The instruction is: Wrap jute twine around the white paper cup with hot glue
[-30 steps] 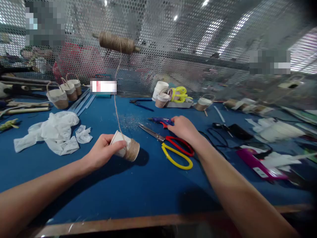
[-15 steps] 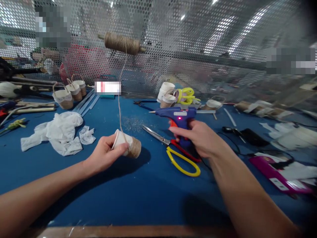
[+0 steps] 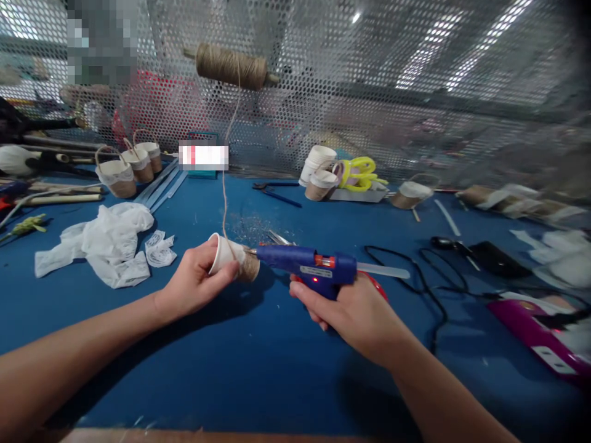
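My left hand (image 3: 196,280) grips a white paper cup (image 3: 224,251) lying tilted, its lower part wrapped in brown twine. A strand of twine (image 3: 224,197) runs from the cup up to a spool (image 3: 231,65) on a stick at the mesh. In my right hand (image 3: 355,311) is a blue hot glue gun (image 3: 295,261), its red light on and a clear glue stick out of its back. The gun's nozzle is at the cup's side, by the edge of the wrapping. Scissors (image 3: 279,237) lie mostly hidden behind the gun.
White lace (image 3: 106,246) lies at left, before several twine-wrapped baskets (image 3: 120,184). Stacked cups (image 3: 318,161), yellow-handled scissors (image 3: 357,173) and blue pliers (image 3: 279,192) stand or lie at the back. A black cable (image 3: 434,295) and a purple power strip (image 3: 530,335) are at right.
My right hand has brought the glue gun leftward and down, so its nozzle is now at the cup. My left hand keeps its grip on the cup, nearly still.
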`<act>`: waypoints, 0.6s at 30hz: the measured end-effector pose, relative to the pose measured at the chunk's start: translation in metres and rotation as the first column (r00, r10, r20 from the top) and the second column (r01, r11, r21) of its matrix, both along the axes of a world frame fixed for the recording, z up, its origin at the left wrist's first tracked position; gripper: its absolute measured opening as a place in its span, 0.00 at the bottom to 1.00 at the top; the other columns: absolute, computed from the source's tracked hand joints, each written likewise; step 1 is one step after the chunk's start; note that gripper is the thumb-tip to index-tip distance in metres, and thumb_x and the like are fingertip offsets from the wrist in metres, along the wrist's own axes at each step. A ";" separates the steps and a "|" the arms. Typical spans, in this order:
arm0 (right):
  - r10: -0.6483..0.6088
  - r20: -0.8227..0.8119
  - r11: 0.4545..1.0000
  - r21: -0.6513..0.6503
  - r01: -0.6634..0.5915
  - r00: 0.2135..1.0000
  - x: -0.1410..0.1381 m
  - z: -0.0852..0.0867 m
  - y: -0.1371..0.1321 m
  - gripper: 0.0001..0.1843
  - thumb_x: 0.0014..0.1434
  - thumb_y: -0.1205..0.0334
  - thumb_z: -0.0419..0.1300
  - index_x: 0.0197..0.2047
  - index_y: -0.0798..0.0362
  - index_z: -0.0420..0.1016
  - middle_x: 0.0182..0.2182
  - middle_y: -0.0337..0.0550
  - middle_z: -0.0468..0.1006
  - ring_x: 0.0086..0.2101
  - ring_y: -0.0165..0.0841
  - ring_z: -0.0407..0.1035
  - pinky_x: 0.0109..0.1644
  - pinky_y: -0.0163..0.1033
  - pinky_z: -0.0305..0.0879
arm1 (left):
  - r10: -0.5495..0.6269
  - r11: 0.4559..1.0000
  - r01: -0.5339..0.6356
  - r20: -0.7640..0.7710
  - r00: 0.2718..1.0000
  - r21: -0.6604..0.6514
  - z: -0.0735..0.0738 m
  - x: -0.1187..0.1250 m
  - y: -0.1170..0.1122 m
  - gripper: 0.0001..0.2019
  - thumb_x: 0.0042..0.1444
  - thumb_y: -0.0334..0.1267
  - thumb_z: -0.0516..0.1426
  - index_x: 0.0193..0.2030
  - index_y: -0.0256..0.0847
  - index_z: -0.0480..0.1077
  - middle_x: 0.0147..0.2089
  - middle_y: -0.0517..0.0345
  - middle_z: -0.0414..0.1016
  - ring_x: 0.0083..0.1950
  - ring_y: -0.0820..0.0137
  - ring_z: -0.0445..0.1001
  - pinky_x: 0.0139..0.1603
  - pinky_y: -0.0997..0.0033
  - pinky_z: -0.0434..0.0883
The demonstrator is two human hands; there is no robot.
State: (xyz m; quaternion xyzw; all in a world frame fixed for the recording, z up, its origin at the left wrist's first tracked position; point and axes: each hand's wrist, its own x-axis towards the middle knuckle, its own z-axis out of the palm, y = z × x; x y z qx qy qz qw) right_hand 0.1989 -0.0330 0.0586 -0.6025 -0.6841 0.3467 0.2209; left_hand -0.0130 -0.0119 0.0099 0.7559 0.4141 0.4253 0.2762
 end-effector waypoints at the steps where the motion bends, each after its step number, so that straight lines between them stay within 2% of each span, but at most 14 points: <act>1: -0.007 -0.003 1.000 -0.008 0.007 1.000 0.000 0.000 0.000 0.12 0.49 0.53 0.55 0.26 0.54 0.68 0.12 0.33 0.65 0.14 0.26 0.60 0.17 0.31 0.60 | -0.006 1.000 0.006 -0.003 1.000 0.020 0.000 0.000 0.000 0.10 0.54 0.35 0.50 0.28 0.33 0.69 0.28 0.54 0.69 0.29 0.72 0.66 0.30 0.73 0.64; 8: -0.024 -0.032 0.999 -0.023 0.023 0.999 -0.001 0.002 -0.001 0.12 0.48 0.53 0.56 0.27 0.54 0.68 0.12 0.34 0.65 0.15 0.27 0.62 0.17 0.32 0.60 | -0.009 0.997 0.012 -0.035 0.999 0.081 -0.001 -0.001 0.000 0.10 0.54 0.34 0.50 0.25 0.35 0.68 0.27 0.54 0.69 0.29 0.71 0.65 0.29 0.72 0.64; 12: -0.022 0.022 0.999 -0.027 0.023 1.000 -0.002 0.003 -0.002 0.11 0.49 0.54 0.54 0.27 0.55 0.68 0.12 0.34 0.65 0.14 0.26 0.60 0.17 0.32 0.59 | 0.003 0.993 0.001 -0.029 1.000 0.116 -0.001 -0.001 0.001 0.11 0.53 0.33 0.50 0.22 0.35 0.66 0.24 0.56 0.67 0.26 0.74 0.62 0.26 0.74 0.62; 15: 0.018 0.072 0.999 0.046 -0.021 0.997 -0.001 0.002 -0.003 0.11 0.50 0.56 0.53 0.27 0.55 0.68 0.12 0.34 0.65 0.14 0.27 0.60 0.17 0.32 0.59 | 0.000 0.993 0.003 -0.025 1.000 0.115 0.000 -0.001 0.000 0.11 0.53 0.34 0.50 0.22 0.35 0.67 0.25 0.56 0.67 0.26 0.73 0.63 0.26 0.73 0.63; 18: 0.068 0.105 0.985 0.150 -0.083 0.992 0.002 0.000 -0.003 0.11 0.51 0.56 0.53 0.26 0.54 0.69 0.11 0.35 0.66 0.13 0.27 0.60 0.15 0.33 0.59 | -0.031 0.996 0.033 -0.022 0.999 0.083 0.002 -0.001 -0.001 0.11 0.54 0.33 0.50 0.24 0.35 0.68 0.28 0.53 0.71 0.31 0.70 0.66 0.33 0.71 0.65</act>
